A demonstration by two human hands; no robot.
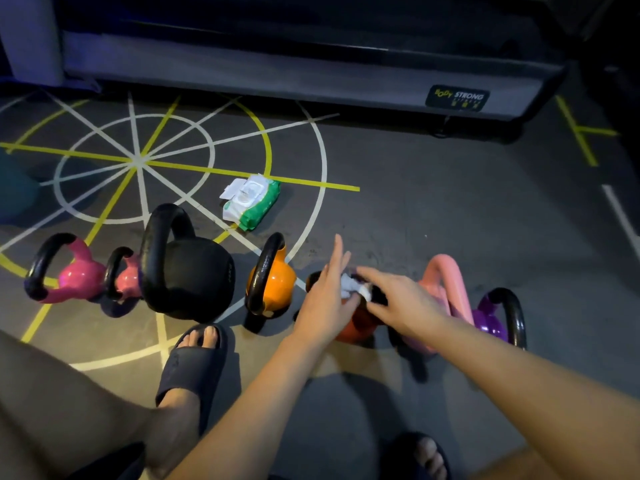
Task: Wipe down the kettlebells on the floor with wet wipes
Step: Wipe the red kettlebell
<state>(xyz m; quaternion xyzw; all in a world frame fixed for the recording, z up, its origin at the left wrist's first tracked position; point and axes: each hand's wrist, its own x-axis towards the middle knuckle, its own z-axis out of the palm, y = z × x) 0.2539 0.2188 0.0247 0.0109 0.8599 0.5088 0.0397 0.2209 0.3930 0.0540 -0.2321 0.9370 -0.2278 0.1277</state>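
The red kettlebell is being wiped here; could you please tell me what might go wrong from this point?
The red kettlebell stands close between the orange kettlebell and the light pink kettlebell; a hard rub with the wet wipe might knock it into them.
The wipes pack lies open, so its wipes may dry out.
Bare toes sit close to the black kettlebell.

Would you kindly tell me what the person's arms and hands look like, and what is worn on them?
The left forearm and the right forearm are bare to the frame edge; no sleeves show. The left hand and the right hand wear no gloves. No watch, bracelet or ring is visible, though the picture is dim and slightly blurred.
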